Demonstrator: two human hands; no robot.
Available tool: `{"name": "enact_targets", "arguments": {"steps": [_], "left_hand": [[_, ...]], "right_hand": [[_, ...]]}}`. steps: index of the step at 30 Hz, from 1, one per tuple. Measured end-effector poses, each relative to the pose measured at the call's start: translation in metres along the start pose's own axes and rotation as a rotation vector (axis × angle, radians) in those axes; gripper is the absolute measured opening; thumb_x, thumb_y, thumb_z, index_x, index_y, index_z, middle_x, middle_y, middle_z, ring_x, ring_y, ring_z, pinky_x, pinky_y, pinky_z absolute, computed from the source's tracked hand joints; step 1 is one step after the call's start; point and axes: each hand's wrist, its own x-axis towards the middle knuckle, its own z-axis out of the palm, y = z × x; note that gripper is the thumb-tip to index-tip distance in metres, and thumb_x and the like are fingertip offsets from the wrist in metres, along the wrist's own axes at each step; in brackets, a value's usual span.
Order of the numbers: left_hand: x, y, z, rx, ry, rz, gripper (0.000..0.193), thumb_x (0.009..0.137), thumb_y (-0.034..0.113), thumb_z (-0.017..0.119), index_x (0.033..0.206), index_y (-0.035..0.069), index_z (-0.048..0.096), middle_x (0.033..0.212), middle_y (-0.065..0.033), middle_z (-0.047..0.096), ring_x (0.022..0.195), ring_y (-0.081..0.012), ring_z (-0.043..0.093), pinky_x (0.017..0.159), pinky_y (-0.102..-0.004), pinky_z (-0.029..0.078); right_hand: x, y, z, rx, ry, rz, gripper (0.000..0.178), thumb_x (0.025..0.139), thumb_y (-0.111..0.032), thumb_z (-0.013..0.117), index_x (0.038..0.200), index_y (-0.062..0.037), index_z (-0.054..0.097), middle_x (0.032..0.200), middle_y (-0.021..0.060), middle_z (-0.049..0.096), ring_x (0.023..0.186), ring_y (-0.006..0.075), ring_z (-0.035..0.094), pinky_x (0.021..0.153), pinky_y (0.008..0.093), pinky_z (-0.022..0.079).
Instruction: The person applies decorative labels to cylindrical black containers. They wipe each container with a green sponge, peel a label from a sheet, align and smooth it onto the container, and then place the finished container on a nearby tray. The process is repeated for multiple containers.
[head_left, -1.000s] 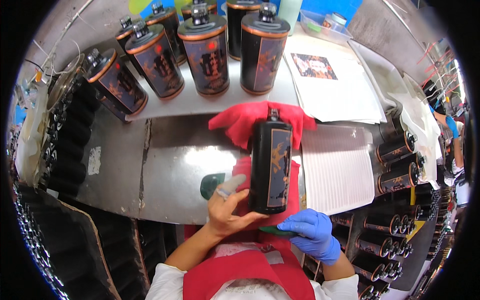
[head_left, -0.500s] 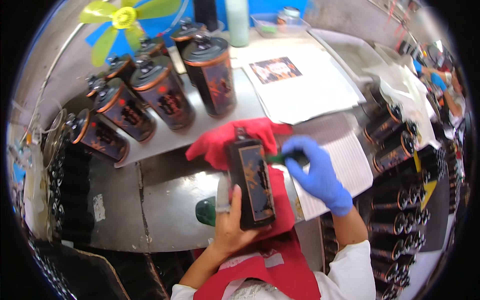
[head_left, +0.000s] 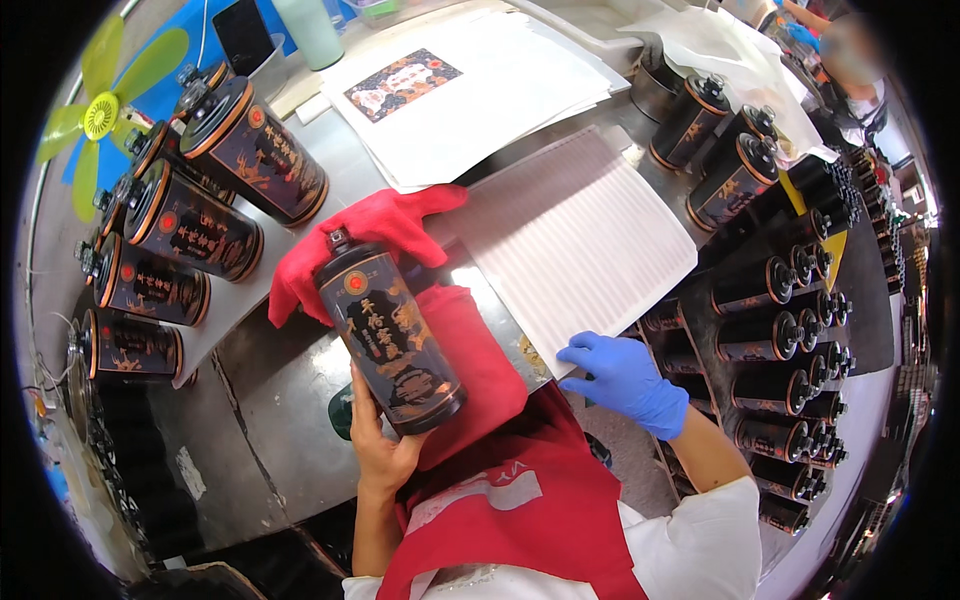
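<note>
My left hand (head_left: 380, 445) grips a black bottle (head_left: 388, 340) with gold decoration and a red round emblem by its lower end. The bottle is tilted, its neck toward the far left, above red cloths (head_left: 470, 365) on the metal table. Close by the left wrist, a dark green object (head_left: 341, 412) shows only in part. My right hand (head_left: 620, 380), in a blue glove, is at the near corner of a white ribbed sheet (head_left: 580, 230). Its fingers are bent in; what they hold, if anything, is hidden.
Several similar bottles (head_left: 195, 222) stand on a raised board at the left, beside a yellow-green fan (head_left: 102, 117). White paper sheets (head_left: 500, 85) with a printed label lie at the back. More bottles (head_left: 752, 285) fill racks at the right. A person (head_left: 855, 90) is at the far right.
My right hand has moved from the bottle's side down and toward me; the green-and-black tool seen in it no longer shows. The view has shifted, and the bottle's decorated front faces up more.
</note>
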Motion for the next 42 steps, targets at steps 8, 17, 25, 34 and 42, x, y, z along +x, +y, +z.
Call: {"name": "enact_targets", "arguments": {"steps": [8,17,25,34,42], "left_hand": [[0.0,-0.004,0.0,-0.002,0.043,0.018,0.099,0.065,0.005,0.079,0.142,-0.005,0.019,0.119,-0.014,0.052,0.098,-0.0212,0.06,0.081,-0.0298,0.049],[0.0,-0.006,0.002,-0.032,0.063,0.006,0.097,0.063,0.003,0.077,0.142,-0.006,0.02,0.118,-0.0135,0.053,0.096,-0.0205,0.061,0.08,-0.0296,0.05],[0.002,-0.013,-0.002,0.05,0.08,0.078,0.097,0.063,0.003,0.077,0.141,-0.006,0.021,0.115,-0.0144,0.055,0.096,-0.0203,0.062,0.08,-0.0296,0.05],[0.004,-0.013,-0.001,0.079,0.079,0.091,0.099,0.063,0.008,0.081,0.141,-0.007,0.021,0.119,-0.0156,0.053,0.095,-0.0211,0.062,0.078,-0.0302,0.051],[0.001,-0.017,-0.006,0.162,0.119,0.105,0.102,0.062,0.016,0.083,0.14,-0.008,0.022,0.114,-0.0172,0.056,0.094,-0.0222,0.063,0.077,-0.0302,0.052]], "right_hand": [[0.025,0.022,-0.008,0.053,-0.206,-0.105,0.022,0.074,-0.029,0.069,0.089,-0.0138,0.066,0.087,0.0011,0.063,0.077,0.0226,0.063,0.067,0.032,0.049],[0.051,0.032,-0.022,0.147,-0.422,-0.026,0.017,0.077,-0.027,0.062,0.084,-0.0125,0.068,0.083,0.0045,0.065,0.076,0.0247,0.063,0.071,0.0328,0.049],[0.107,0.031,-0.064,-0.039,0.06,0.165,0.017,0.082,-0.023,0.053,0.088,-0.0104,0.061,0.075,0.0175,0.063,0.073,0.0343,0.063,0.068,0.044,0.049],[0.163,-0.003,-0.031,0.15,0.255,-0.211,0.032,0.085,-0.018,0.055,0.117,-0.015,0.053,0.109,0.0093,0.062,0.087,0.0296,0.063,0.072,0.0388,0.052],[0.112,0.049,-0.054,-0.215,0.134,-0.039,0.045,0.076,-0.005,0.055,0.12,-0.0176,0.055,0.116,0.0084,0.057,0.075,0.0256,0.064,0.063,0.035,0.052]]}}
